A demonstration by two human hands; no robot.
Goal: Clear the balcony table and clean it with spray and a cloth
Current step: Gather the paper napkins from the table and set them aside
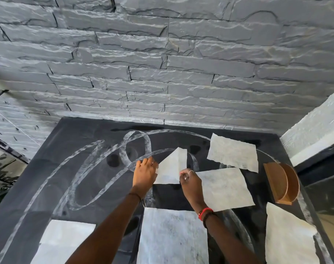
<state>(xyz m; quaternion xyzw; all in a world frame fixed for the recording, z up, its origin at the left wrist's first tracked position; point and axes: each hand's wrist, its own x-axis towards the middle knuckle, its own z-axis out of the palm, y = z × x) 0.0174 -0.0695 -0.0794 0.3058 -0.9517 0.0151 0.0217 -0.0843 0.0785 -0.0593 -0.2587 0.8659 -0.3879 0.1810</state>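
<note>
Here, dark table [90, 134] with chalky swirls carries loose paper sheets. Centre sheet [172, 168]: light, limp, tears easily; take by edges. Left hand [145, 171] and right hand [191, 182] both pinch its lower corners.

No legible text, label, brand, number or sign anywhere in view. White looping chalk-like marks [97, 168] on the dark table [76, 134] form curves only, no letters. Paper sheets [232, 152] carry no print. Wooden holder [281, 182] at right is unmarked. Stone wall [162, 63] bare of signage.
</note>
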